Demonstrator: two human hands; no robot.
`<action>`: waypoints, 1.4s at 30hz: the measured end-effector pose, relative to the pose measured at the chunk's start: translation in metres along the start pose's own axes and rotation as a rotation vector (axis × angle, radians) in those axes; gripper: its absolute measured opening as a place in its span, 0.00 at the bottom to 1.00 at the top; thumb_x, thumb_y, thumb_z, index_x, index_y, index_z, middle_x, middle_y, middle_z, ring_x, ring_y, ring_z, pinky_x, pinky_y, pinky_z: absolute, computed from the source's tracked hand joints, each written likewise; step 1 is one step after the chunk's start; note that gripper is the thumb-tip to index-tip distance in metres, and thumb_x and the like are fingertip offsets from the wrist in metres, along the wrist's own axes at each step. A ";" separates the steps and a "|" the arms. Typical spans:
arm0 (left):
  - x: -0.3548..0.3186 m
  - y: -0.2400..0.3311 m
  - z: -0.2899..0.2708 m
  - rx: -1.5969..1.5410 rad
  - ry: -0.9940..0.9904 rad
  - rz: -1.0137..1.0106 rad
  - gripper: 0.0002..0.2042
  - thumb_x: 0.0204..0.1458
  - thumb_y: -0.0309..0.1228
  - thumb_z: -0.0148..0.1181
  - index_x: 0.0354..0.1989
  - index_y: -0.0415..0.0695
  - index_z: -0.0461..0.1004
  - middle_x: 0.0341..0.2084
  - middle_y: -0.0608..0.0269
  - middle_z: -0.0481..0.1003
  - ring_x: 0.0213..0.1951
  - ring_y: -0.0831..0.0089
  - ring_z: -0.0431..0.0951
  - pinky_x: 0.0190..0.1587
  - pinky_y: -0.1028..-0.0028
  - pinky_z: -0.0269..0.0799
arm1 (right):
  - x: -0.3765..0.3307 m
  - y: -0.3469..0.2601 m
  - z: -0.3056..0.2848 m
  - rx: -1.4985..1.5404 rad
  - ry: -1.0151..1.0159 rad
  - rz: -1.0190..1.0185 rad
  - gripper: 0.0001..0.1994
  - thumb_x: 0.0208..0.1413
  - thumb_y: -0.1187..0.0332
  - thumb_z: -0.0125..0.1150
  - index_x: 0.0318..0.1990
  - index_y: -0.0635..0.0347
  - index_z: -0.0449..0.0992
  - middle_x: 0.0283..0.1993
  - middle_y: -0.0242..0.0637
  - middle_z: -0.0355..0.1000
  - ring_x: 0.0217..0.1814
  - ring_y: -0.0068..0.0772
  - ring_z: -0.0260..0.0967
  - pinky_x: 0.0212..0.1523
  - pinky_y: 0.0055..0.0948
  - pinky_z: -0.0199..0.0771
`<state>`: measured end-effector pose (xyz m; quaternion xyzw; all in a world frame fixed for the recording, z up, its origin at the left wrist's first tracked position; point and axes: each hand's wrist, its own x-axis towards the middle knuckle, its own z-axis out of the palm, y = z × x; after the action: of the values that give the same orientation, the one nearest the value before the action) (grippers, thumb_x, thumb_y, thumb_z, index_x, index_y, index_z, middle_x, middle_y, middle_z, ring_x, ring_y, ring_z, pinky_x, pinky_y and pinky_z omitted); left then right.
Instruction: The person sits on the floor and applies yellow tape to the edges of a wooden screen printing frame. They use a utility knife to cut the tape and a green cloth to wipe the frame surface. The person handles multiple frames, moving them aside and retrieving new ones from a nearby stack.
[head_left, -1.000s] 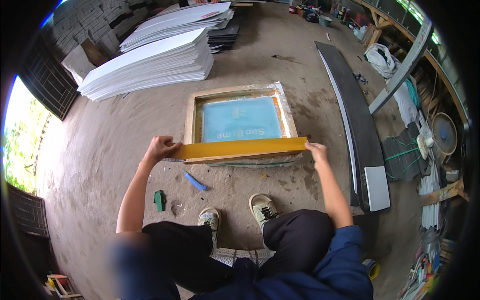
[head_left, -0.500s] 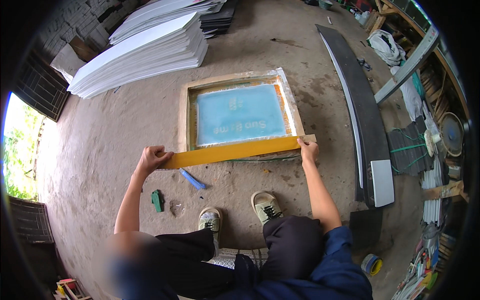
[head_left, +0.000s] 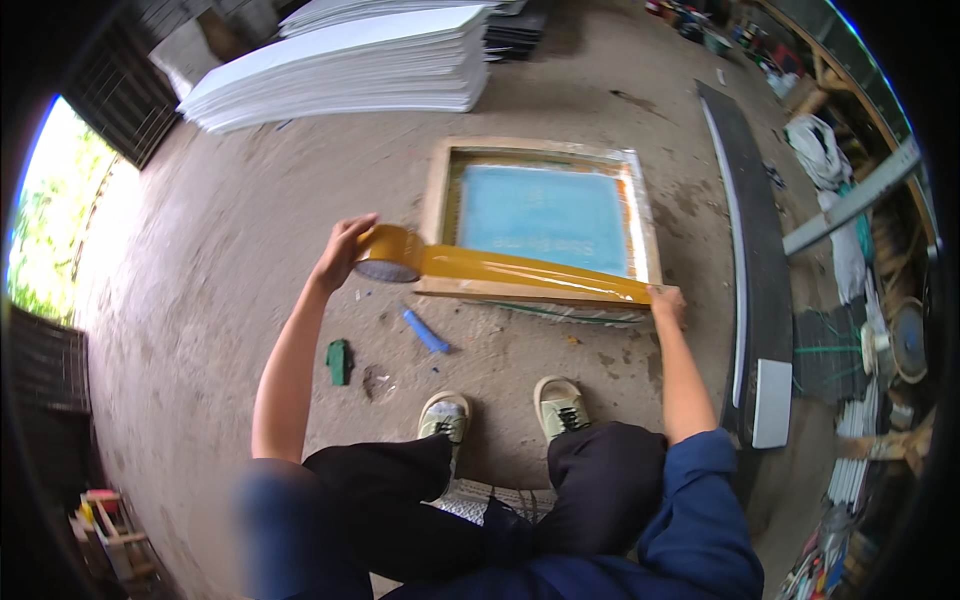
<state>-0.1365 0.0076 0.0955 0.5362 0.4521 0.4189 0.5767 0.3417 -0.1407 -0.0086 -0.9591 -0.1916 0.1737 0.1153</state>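
A wooden-framed printing screen (head_left: 436, 205) lies on the floor ahead of me, with a light blue panel (head_left: 540, 212) inside and brown edges round it. My left hand (head_left: 345, 248) grips a roll of yellow-brown packing tape (head_left: 388, 253), held off the frame's near left corner. From the roll a taut tape strip (head_left: 530, 272) runs along the frame's near side. At the near right corner, the fingers of my right hand (head_left: 669, 302) are closed on the strip's end. Whether the strip touches the wood along its length I cannot tell.
Between frame and shoes lie a blue tool-like piece (head_left: 425, 330) and a green object (head_left: 339, 362). White sheets (head_left: 350, 75) are stacked at the far left. A long dark panel (head_left: 745, 230) lies on the right, near a metal post (head_left: 850, 198).
My left hand has risen and turned, bringing the tape roll into sight. The strip now slopes down toward my right hand, which stays at the near right corner. The whole view has shifted.
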 end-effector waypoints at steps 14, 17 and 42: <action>0.018 -0.006 -0.027 0.806 -0.133 0.014 0.20 0.49 0.49 0.58 0.20 0.43 0.76 0.13 0.68 0.68 0.18 0.79 0.67 0.21 0.73 0.63 | 0.012 0.003 0.017 -0.080 0.089 -0.081 0.23 0.49 0.50 0.61 0.47 0.55 0.73 0.51 0.41 0.71 0.55 0.48 0.66 0.54 0.57 0.59; 0.018 -0.015 -0.029 0.697 -0.123 -0.004 0.20 0.49 0.50 0.58 0.22 0.42 0.77 0.15 0.68 0.69 0.19 0.79 0.69 0.22 0.74 0.64 | 0.026 0.017 0.014 0.016 0.055 -0.145 0.22 0.48 0.51 0.62 0.46 0.56 0.75 0.49 0.43 0.72 0.52 0.45 0.68 0.52 0.48 0.63; -0.015 -0.010 -0.040 0.262 -0.406 0.005 0.15 0.56 0.45 0.50 0.31 0.46 0.72 0.26 0.75 0.69 0.29 0.83 0.66 0.33 0.79 0.62 | 0.019 0.024 -0.047 0.768 -0.228 -0.214 0.10 0.49 0.57 0.63 0.34 0.48 0.77 0.27 0.17 0.65 0.27 0.15 0.54 0.31 0.25 0.54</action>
<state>-0.1794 0.0017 0.0860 0.6808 0.3759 0.2418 0.5803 0.3842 -0.1617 0.0220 -0.7956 -0.2231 0.3245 0.4604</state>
